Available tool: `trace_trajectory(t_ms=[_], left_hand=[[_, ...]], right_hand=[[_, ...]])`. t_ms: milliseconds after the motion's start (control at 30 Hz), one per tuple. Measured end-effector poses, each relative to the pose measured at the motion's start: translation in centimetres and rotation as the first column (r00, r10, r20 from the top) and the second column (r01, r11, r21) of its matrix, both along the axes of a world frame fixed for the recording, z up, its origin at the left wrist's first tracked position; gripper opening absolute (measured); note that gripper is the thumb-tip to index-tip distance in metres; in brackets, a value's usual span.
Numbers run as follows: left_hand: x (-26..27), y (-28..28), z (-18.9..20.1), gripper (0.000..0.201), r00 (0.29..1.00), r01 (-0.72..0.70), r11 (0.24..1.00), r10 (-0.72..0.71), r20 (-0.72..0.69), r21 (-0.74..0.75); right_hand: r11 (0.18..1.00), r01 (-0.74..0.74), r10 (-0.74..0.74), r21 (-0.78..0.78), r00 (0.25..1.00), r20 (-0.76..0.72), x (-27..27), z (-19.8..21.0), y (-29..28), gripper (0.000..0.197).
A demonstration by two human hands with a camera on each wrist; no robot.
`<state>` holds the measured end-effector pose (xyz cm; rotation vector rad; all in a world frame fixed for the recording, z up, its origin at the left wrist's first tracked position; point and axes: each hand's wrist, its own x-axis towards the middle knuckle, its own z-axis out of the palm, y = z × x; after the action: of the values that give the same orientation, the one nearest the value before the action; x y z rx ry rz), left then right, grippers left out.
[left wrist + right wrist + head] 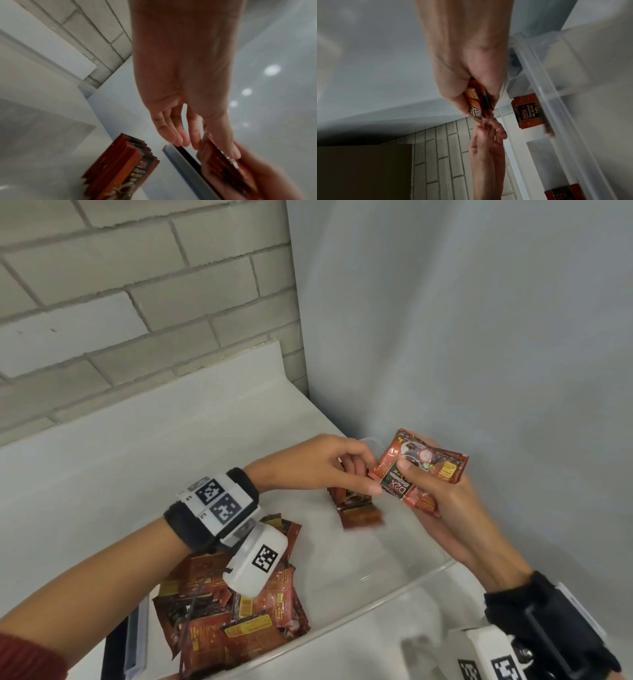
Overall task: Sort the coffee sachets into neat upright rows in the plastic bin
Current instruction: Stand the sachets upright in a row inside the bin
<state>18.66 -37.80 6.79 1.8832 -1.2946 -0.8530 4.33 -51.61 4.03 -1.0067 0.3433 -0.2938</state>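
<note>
White tabletop (102, 460), set into the corner of a brick wall and a grey wall. Directly on it: clear plastic bin (394, 587), at the near right.

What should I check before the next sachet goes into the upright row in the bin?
1. Right hand grips the held sachets: ok.
2. Left hand pinches one sachet's corner: ok.
3. Upright row standing: ok.
4. Held sachets all facing alike: cannot tell.
5. Free space in the plastic bin beside the row: ok.
6. Loose pile sorted: not ok.
</note>
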Motion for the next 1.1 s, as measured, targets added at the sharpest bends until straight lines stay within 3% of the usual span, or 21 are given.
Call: trace_trajectory(t_ms=[300, 500, 800, 867, 933, 1000, 1100], left_hand=[[-0.3, -0.7, 0.0, 0.02, 0.943, -0.223, 0.972, 0.194, -0.272, -0.077], [-0.6, 0.0, 1.6, 0.018, 0.95, -0.25, 0.958, 0.214, -0.229, -0.143], [-0.6, 1.4, 3.3, 0.029, 0.982, -0.157, 0.968, 0.174, 0.071, -0.196], [-0.5, 1.7, 3.7, 0.025, 0.971, -0.195, 0.95, 0.222, 0.09, -0.245], [-0.4, 2.0, 3.9, 0.022, 0.948, -0.16, 0.948, 0.226, 0.224, -0.277], [-0.5, 2.4, 3.5, 0.012, 0.879, 0.001, 0.971, 0.114, 0.463, -0.24], [-1.4, 2.3, 1.6, 0.008, 0.663, 0.249, 0.966, -0.122, 0.739, -0.064]], right_hand=[[0.997, 0.005, -0.004, -0.074, 1.0, 0.017, 0.2, -0.3, 0.0, 0.051], [0.991, -0.058, 0.063, -0.125, 0.997, 0.042, -0.2, 0.1, 0.5, 0.042], [0.986, -0.097, 0.103, -0.133, 0.994, 0.038, -0.2, 0.5, 1.1, 0.04], [0.991, -0.044, 0.05, -0.129, 0.998, 0.045, -0.2, 0.4, 1.1, 0.042], [0.993, 0.087, -0.081, -0.079, 0.994, 0.077, -0.3, 0.4, 0.7, 0.042], [0.981, 0.195, -0.191, -0.023, 0.975, 0.113, -0.5, 0.1, 0.5, 0.039], [0.97, 0.24, -0.235, -0.035, 0.965, 0.117, -0.7, 0.2, 0.6, 0.038]])
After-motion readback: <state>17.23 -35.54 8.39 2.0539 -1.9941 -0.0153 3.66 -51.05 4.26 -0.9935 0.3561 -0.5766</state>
